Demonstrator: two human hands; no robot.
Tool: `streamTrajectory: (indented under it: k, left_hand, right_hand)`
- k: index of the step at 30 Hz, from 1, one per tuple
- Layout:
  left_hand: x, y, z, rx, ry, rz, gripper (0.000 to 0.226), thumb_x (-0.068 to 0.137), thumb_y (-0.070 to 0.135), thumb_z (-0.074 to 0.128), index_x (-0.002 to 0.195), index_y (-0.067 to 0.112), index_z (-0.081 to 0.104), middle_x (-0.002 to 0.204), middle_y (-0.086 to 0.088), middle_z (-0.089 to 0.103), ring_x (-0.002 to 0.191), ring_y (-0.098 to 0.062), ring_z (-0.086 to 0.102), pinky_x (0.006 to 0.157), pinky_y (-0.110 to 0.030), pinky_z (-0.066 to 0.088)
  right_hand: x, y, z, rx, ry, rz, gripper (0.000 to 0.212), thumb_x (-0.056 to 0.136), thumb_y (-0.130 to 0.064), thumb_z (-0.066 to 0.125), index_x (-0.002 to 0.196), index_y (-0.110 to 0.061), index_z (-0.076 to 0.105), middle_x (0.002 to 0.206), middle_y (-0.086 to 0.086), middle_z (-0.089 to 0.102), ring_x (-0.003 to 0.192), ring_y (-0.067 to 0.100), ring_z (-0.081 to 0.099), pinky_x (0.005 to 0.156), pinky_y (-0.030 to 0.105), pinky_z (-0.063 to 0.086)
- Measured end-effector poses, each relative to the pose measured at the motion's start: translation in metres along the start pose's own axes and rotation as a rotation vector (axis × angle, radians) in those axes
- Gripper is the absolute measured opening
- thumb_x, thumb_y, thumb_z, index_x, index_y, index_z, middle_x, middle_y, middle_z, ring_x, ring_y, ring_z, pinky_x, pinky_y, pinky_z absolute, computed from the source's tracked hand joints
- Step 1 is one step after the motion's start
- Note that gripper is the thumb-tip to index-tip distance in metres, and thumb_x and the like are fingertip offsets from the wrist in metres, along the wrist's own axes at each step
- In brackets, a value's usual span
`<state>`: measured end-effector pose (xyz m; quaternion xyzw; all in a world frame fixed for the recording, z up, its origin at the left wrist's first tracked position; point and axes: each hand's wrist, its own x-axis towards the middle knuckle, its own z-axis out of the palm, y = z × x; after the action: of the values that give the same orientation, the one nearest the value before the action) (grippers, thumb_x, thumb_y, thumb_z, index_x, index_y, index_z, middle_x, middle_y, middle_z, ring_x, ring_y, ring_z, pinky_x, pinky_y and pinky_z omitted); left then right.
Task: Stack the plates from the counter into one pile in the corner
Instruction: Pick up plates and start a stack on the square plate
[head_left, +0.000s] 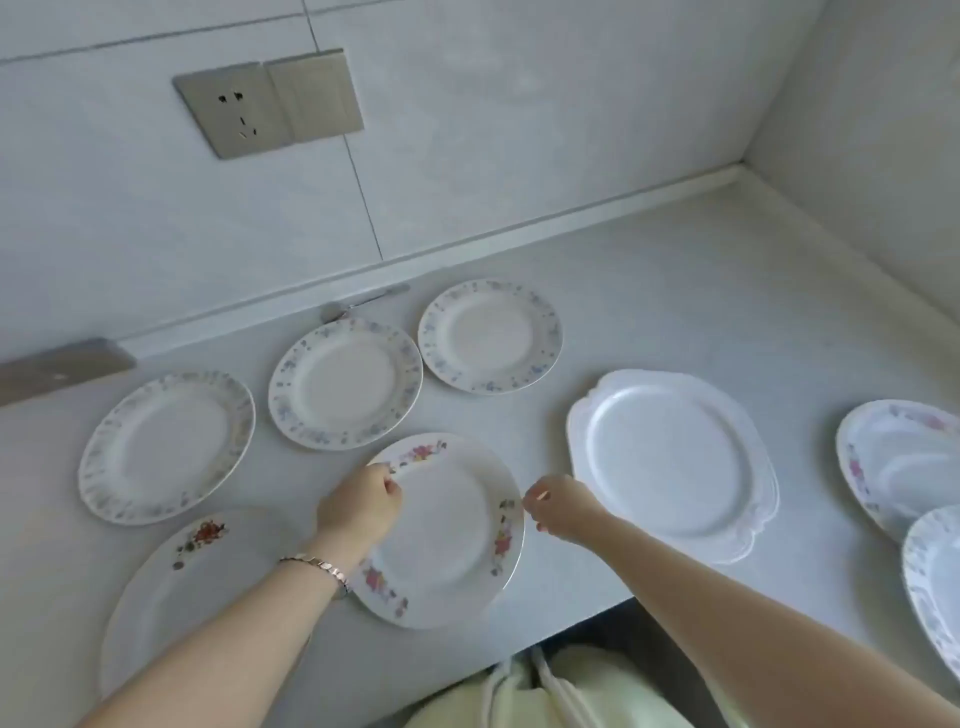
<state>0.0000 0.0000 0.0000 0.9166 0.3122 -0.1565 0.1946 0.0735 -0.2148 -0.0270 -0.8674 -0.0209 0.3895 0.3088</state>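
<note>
1. Back wall (467, 130): pale grey tiles, thin darker grout lines
2. Side wall (872, 130): same pale finish, meets the back wall at my far right
3. Socket (228, 117): brushed-metal faceplate on the back wall, dark pin holes, upper left of my view
4. Switch (314, 96): matching metal plate, touching the socket's right edge
5. Skirting strip (519, 231): white raised band along the foot of the back wall
6. Spoon (363, 302): metal, lying just beside the strip, bowl to the left
7. Flat grey metal piece (57, 371): far left, blurred, I cannot tell what it is
8. Bracelet (317, 566): rose-toned links, round my left wrist
9. Garment (613, 691): pale yellow-green, white drawstrings (540, 675), bottom edge of view
</note>
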Motion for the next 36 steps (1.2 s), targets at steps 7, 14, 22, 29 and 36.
streamTrajectory:
  k: [7, 14, 22, 29, 36]
  left_hand:
    - [0.015, -0.038, 0.007, -0.043, -0.038, -0.086, 0.028, 0.089, 0.020, 0.039, 0.061, 0.018, 0.038, 0.082, -0.007, 0.059, 0.078, -0.029, 0.051, 0.068, -0.029, 0.039]
    - [0.037, -0.026, -0.001, -0.057, -0.006, 0.005, 0.031, 0.093, 0.022, 0.035, 0.064, 0.012, 0.040, 0.066, -0.004, 0.048, 0.075, -0.030, 0.050, 0.062, -0.029, 0.034]
    - [0.038, 0.038, 0.003, -0.048, 0.036, 0.129, 0.036, 0.095, 0.023, 0.032, 0.061, 0.012, 0.032, 0.060, -0.004, 0.042, 0.069, -0.030, 0.045, 0.054, -0.028, 0.028]
    - [0.023, 0.095, 0.028, 0.071, -0.033, 0.184, 0.022, 0.094, 0.021, 0.036, 0.078, 0.012, 0.049, 0.089, -0.010, 0.063, 0.077, -0.029, 0.049, 0.067, -0.026, 0.035]
    - [0.013, 0.119, 0.036, 0.091, -0.034, 0.195, 0.019, 0.092, 0.019, 0.038, 0.086, 0.012, 0.054, 0.097, -0.008, 0.067, 0.080, -0.029, 0.052, 0.067, -0.026, 0.036]
  right_hand:
    - [0.017, -0.021, 0.028, 0.081, 0.026, 0.164, 0.019, 0.087, -0.020, 0.047, 0.090, -0.006, 0.059, 0.087, 0.008, 0.058, 0.078, 0.023, 0.054, 0.068, 0.028, 0.042]
    - [0.007, -0.015, 0.013, 0.421, 0.053, 0.105, 0.009, 0.084, -0.011, 0.059, 0.092, -0.007, 0.059, 0.081, 0.007, 0.066, 0.071, 0.023, 0.064, 0.069, 0.030, 0.055]
    - [-0.046, 0.057, -0.083, 0.777, 0.365, 0.110, 0.010, 0.083, -0.004, 0.065, 0.082, -0.014, 0.065, 0.053, -0.004, 0.070, 0.046, 0.009, 0.066, 0.047, 0.018, 0.055]
    - [-0.071, 0.140, -0.140, 0.999, 0.610, 0.175, 0.016, 0.087, -0.003, 0.059, 0.102, -0.004, 0.063, 0.078, 0.013, 0.063, 0.069, 0.024, 0.062, 0.047, 0.016, 0.055]
    - [-0.046, 0.174, -0.131, 1.158, 0.653, 0.309, 0.029, 0.086, -0.002, 0.061, 0.115, 0.001, 0.060, 0.078, 0.012, 0.062, 0.069, 0.022, 0.061, 0.047, 0.017, 0.055]
